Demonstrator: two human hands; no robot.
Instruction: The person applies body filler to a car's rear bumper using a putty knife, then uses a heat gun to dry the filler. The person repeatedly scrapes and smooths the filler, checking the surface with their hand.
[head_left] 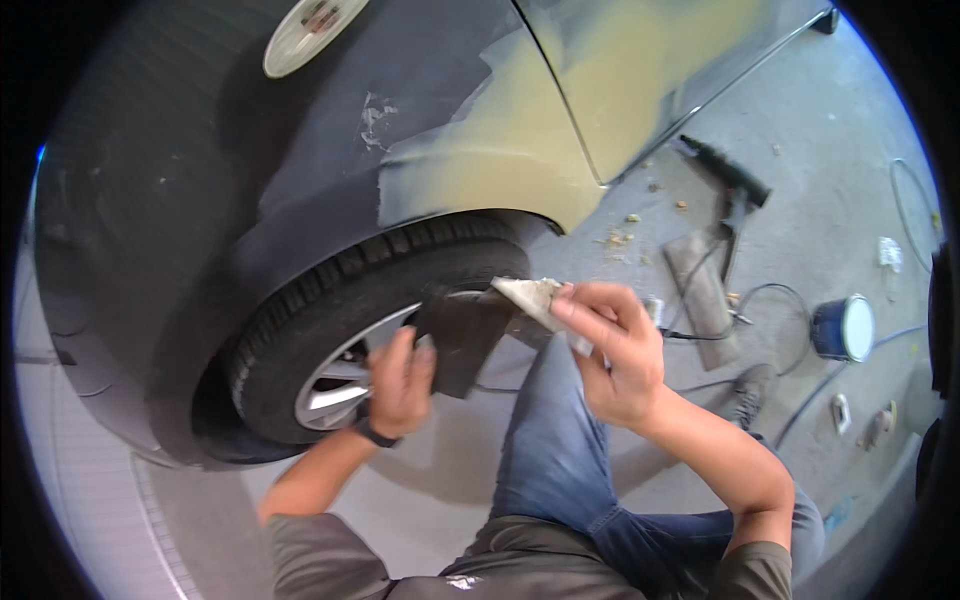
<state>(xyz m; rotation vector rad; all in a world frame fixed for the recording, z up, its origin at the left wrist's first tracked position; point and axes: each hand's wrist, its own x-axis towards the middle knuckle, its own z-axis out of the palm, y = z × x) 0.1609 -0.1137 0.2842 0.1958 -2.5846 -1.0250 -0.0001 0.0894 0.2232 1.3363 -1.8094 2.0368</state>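
Note:
My left hand point(400, 388), with a dark band at the wrist, is closed on a dark, flat sheet point(465, 345) in front of the wheel; its material is too blurred to tell. My right hand point(620, 350) pinches a thin whitish piece point(528, 297) with crusty residue along its edge. The piece is close beside the sheet; I cannot tell whether they touch. Beyond both hands is the car's dark grey fender point(330, 160). A dull yellow filler patch point(490, 165) spreads over the fender and across the panel seam.
The tyre point(350, 260) and silver rim stand close to my left hand. On the floor at right lie a black power tool point(735, 180), a long grey board point(702, 300), cables and yellowish crumbs point(620, 240). A blue can point(843, 328) with a white top stands beyond my shoe point(752, 392).

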